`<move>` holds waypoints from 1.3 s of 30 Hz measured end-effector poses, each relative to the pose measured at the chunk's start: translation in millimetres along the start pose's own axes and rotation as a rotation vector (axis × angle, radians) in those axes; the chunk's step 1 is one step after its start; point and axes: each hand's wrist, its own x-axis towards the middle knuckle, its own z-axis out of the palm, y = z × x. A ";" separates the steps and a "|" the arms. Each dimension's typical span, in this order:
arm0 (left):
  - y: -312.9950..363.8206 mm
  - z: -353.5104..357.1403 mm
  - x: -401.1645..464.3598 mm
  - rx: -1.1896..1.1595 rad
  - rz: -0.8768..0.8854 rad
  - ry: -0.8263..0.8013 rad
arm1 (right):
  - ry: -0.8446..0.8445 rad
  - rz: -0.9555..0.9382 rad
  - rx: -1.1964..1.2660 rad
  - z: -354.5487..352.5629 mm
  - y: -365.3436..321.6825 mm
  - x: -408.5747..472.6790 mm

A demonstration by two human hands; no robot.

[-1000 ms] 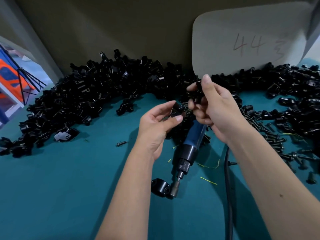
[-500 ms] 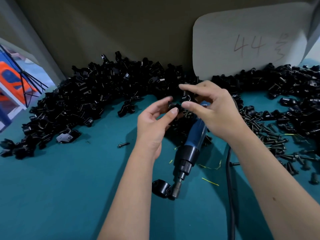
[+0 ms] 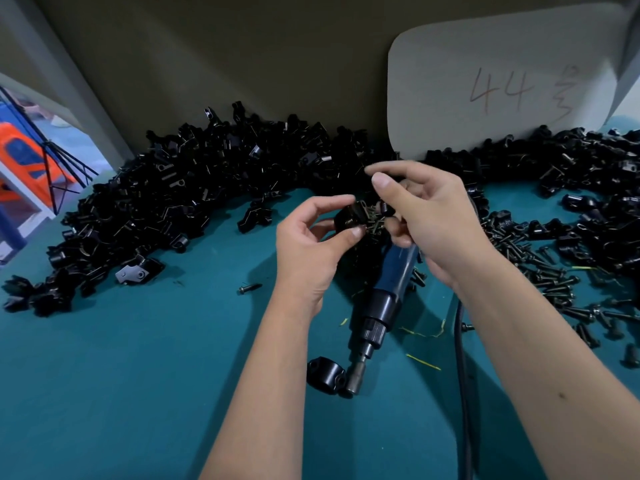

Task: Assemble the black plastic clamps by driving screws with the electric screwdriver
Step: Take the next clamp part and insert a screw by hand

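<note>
Head-camera view, looking down over a teal desk (image 3: pixel 104 393). Two bare forearms reaching in from the bottom edge, hands meeting near the middle.

Left hand (image 3: pixel 308 251), fingers curled, thumb and forefinger pinching a small black clamp piece (image 3: pixel 349 218) held above the desk. Right hand (image 3: pixel 429 220) just beside it, lower fingers curled round a small bunch of dark screws (image 3: pixel 375 223) touching the clamp piece; forefinger and thumb raised and loosely extended above.

Under the right hand, lying on the desk: an electric screwdriver (image 3: pixel 384 303), blue body, black collar, metal tip pointing toward the viewer. Tip touching a black round clamp ring (image 3: pixel 325 375) lying on the desk. Black cable (image 3: pixel 462 358) running along the right forearm toward the bottom edge.

Behind the hands, a long curved heap of black plastic clamp parts (image 3: pixel 207 188), stretching from the far left of the desk across the back to the far right. On the right, a scatter of loose screws (image 3: pixel 554 278) on the desk. One lone screw (image 3: pixel 249 288) left of the left wrist. One flat metal bracket (image 3: pixel 130 273) at the near edge of the heap on the left. A few thin yellow scraps (image 3: pixel 422 362) near the screwdriver.

Against the dull back wall, a pale rounded board (image 3: pixel 502 81) with "44" handwritten on it. At far left, an opening showing something orange and blue, too blurred to identify.
</note>
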 end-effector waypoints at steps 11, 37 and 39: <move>0.9 0.9 -0.7 -0.181 -0.016 -0.013 | -0.096 0.174 0.111 -0.8 -3.2 -1.4; 11.9 -7.0 1.2 -0.365 -0.231 -0.011 | -0.157 -0.102 -0.340 -0.2 -1.9 -3.1; 12.8 -8.9 1.5 -0.370 -0.248 -0.011 | -0.152 -0.138 -0.350 1.2 -2.6 -3.3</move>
